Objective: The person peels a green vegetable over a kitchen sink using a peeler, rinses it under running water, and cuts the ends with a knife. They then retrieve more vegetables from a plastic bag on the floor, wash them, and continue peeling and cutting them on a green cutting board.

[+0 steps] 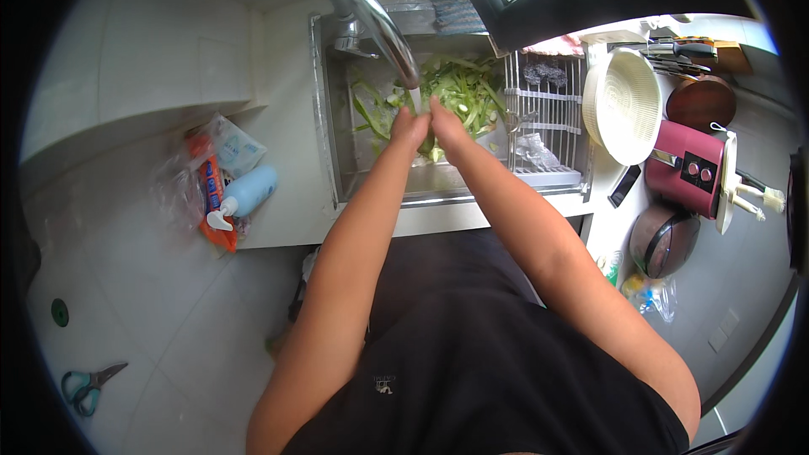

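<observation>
My left hand (411,128) and my right hand (447,125) are close together over a steel sink (366,186), right under the faucet (379,22). A stream of water (415,101) runs down between them. Something dark green shows in the gap below my fingers, but blur and the hands themselves hide whether I grip it. Pale green vegetable peelings and strips (464,91) fill much of the basin behind and around my hands.
Right of the basin is a wire rack (550,123) with a steel scourer (545,73). Beyond stand a cream colander (622,107), knives (679,66), and a magenta appliance (682,164). A blue pump bottle (249,191) and plastic packets (237,148) sit left; scissors (88,388) lower left.
</observation>
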### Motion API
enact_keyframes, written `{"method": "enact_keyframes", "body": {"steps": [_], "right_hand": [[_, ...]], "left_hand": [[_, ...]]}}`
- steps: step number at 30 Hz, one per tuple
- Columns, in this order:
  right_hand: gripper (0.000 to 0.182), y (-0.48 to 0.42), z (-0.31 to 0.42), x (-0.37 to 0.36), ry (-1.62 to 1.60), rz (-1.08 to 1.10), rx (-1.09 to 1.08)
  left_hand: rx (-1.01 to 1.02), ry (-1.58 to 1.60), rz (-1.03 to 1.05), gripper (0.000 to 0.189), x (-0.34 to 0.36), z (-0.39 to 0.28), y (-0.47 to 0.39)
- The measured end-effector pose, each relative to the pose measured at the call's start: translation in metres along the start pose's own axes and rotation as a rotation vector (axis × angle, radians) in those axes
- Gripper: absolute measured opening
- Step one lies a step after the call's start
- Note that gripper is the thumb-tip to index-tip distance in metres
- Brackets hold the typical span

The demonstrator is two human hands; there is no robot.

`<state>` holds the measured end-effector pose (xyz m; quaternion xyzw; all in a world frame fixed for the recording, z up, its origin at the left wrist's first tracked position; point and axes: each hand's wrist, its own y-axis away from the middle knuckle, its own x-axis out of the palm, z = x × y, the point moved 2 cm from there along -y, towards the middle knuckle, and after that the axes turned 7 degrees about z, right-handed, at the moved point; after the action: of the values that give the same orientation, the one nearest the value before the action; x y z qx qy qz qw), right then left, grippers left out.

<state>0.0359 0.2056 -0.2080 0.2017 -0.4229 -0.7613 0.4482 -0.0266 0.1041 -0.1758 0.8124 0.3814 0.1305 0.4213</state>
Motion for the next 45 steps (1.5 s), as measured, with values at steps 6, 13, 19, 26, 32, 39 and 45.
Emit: {"method": "enact_keyframes", "body": {"steps": [6, 13, 19, 26, 32, 39, 45], "right_hand": [[0.053, -0.031, 0.002, 0.041, 0.405, -0.1, -0.234], [0.043, -0.036, 0.03, 0.075, -0.285, 0.162, 0.012], [0.045, -0.025, 0.032, 0.073, -0.38, 0.111, -0.115], [0.046, 0.015, 0.025, 0.056, -0.017, 0.153, -0.024], [0.078, 0.042, 0.02, 0.02, 0.613, -0.032, -0.164], [0.047, 0.075, 0.034, -0.007, -0.206, 0.119, 0.118], [0.039, 0.055, 0.057, -0.004, 0.217, -0.072, -0.137]], "left_hand": [[0.256, -0.616, 0.101, 0.057, -0.024, -0.003, 0.044], [-0.208, 0.659, 0.311, 0.03, -0.049, 0.029, 0.064], [-0.065, 0.776, 0.129, 0.034, -0.048, 0.026, 0.038], [-0.013, 0.544, -0.15, 0.048, -0.018, 0.02, -0.04], [0.081, 0.442, 0.245, 0.04, 0.008, 0.006, -0.06], [0.105, 0.766, 0.057, 0.038, 0.017, -0.034, -0.094], [0.067, 0.576, -0.042, 0.029, 0.033, -0.022, -0.079]]}}
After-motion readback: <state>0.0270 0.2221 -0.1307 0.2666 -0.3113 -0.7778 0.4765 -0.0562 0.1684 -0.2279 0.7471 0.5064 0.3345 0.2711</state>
